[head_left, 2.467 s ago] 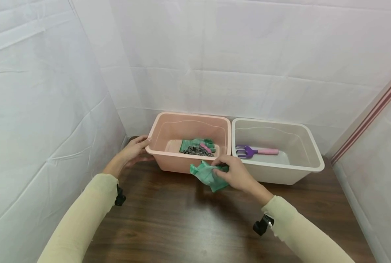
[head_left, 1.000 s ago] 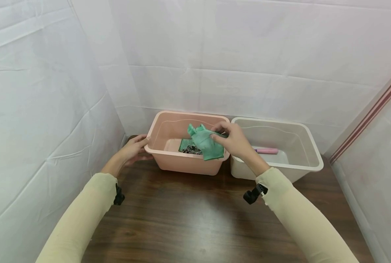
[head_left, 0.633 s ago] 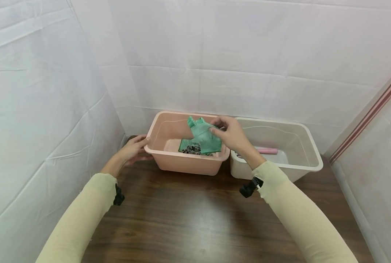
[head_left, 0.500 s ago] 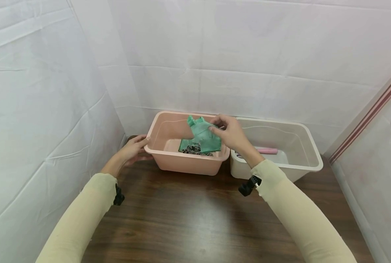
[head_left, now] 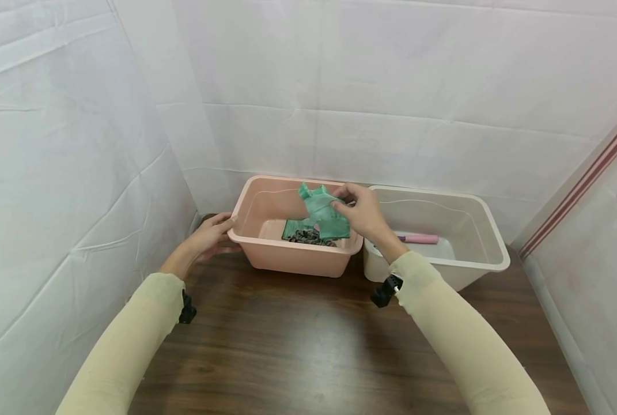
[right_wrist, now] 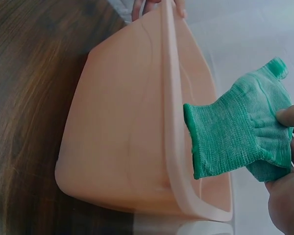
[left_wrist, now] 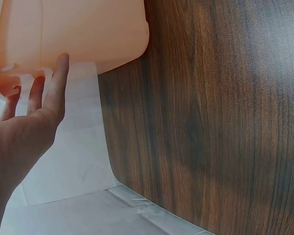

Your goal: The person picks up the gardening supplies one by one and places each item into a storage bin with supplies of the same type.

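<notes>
Pinched between thumb and fingers of my right hand [head_left: 365, 216] is a green knitted work glove [head_left: 326, 213], held over the pink bin [head_left: 287, 258]. Its cuff [right_wrist: 215, 139] hangs down at the bin's rim in the right wrist view. My left hand [head_left: 209, 237] holds the bin's left end, thumb over the rim and fingers against the outer wall, as the left wrist view shows. Inside the bin lie a second green glove [head_left: 290, 228] and a grey-and-black twisted fabric piece [head_left: 308, 237]. The held glove partly covers both.
Right beside the pink bin stands an off-white bin [head_left: 474, 262]. In it lies a hand fork with a pink handle [head_left: 422, 238], its purple head mostly behind my right wrist. Both bins sit at the back of a dark wooden table [head_left: 287, 346], against white sheeting [head_left: 391, 104].
My right hand has lifted the glove from in front of the bins, up and over the pink bin. Over the last half second it barely shifts. My left hand stays put.
</notes>
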Action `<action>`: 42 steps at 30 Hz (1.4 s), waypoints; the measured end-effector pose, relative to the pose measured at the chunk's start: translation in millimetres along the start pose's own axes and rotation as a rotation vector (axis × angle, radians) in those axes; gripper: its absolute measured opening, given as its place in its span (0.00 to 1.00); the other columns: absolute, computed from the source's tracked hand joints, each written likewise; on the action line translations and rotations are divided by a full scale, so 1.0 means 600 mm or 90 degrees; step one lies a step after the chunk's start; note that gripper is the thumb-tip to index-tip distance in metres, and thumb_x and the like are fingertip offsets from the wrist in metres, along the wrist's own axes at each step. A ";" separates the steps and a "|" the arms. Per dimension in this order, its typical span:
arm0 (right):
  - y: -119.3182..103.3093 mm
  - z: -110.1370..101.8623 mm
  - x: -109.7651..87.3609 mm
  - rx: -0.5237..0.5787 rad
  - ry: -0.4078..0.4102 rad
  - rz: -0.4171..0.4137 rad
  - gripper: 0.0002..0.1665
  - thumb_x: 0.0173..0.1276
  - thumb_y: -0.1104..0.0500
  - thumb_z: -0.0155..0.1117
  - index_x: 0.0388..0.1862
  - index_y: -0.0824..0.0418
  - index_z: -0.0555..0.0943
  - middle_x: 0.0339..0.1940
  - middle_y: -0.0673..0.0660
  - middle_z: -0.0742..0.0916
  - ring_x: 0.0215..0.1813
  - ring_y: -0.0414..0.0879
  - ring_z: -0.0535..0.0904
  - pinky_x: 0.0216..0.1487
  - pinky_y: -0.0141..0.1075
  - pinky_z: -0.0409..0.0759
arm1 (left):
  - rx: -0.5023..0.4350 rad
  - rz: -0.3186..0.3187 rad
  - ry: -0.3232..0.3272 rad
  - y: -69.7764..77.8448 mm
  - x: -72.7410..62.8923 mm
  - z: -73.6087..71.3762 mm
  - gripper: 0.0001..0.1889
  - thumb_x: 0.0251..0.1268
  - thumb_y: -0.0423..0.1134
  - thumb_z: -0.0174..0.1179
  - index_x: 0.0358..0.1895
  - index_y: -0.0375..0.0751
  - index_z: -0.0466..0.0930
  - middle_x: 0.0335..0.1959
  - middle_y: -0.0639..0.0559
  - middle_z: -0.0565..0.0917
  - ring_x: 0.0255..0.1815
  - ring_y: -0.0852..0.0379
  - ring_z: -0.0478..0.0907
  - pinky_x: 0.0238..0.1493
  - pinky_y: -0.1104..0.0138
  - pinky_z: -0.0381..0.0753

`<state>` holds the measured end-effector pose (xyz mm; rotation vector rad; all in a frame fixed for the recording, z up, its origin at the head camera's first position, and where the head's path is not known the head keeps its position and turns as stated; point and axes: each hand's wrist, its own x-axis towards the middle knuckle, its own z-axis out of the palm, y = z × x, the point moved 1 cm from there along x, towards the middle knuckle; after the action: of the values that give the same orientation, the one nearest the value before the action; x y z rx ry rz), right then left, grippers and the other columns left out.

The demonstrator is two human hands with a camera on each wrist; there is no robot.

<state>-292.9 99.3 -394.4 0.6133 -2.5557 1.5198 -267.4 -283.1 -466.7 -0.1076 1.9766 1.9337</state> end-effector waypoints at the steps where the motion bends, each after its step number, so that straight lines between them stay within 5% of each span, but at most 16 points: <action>1: 0.002 0.002 0.001 0.000 0.003 0.002 0.04 0.76 0.63 0.69 0.47 0.61 0.86 0.43 0.56 0.88 0.45 0.50 0.83 0.50 0.44 0.83 | 0.000 -0.001 0.000 0.000 0.000 0.000 0.34 0.89 0.49 0.48 0.86 0.39 0.49 0.81 0.31 0.57 0.71 0.37 0.72 0.71 0.38 0.75; 17: 0.044 0.041 -0.006 -0.004 0.033 0.054 0.06 0.76 0.62 0.71 0.48 0.60 0.86 0.46 0.56 0.88 0.49 0.52 0.83 0.53 0.46 0.84 | 0.004 0.008 0.004 0.000 0.002 0.005 0.33 0.89 0.49 0.48 0.85 0.38 0.52 0.81 0.31 0.60 0.72 0.35 0.71 0.70 0.37 0.74; 42: 0.072 0.066 -0.018 -0.049 0.037 0.034 0.05 0.74 0.63 0.72 0.46 0.60 0.86 0.47 0.55 0.88 0.50 0.51 0.84 0.56 0.46 0.85 | 0.002 0.001 0.009 -0.003 0.002 0.004 0.34 0.89 0.49 0.48 0.86 0.40 0.50 0.82 0.32 0.58 0.74 0.33 0.69 0.70 0.37 0.74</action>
<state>-295.4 86.6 -452.5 0.4894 -2.5920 1.4256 -267.2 -280.6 -468.8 -0.1191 1.9892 1.9365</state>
